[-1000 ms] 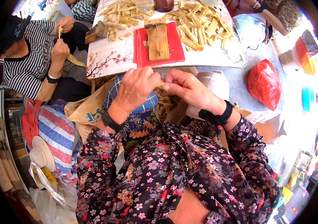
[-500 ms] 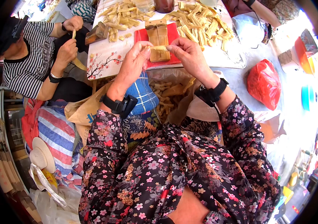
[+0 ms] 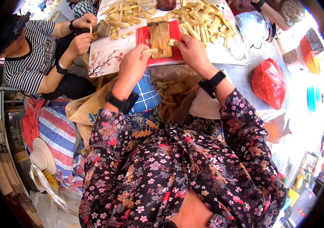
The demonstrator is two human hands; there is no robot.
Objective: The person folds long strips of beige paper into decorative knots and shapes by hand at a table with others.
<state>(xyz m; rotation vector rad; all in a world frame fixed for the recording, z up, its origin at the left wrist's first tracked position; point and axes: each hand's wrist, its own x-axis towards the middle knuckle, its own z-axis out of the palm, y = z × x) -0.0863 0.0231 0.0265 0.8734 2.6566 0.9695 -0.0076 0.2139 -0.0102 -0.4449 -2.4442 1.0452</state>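
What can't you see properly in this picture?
- Left hand: its grip closes on a pale strip, but the fingertips hide behind the hand.
- Right hand: a small pale piece, too small to identify.
- Sack of scraps: partly hidden by the forearms.
- Pile of strips: cut off by the top edge.

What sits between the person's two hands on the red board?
In the head view, a wooden block stands on the red board between the left hand and right hand, each pinching a small pale piece.
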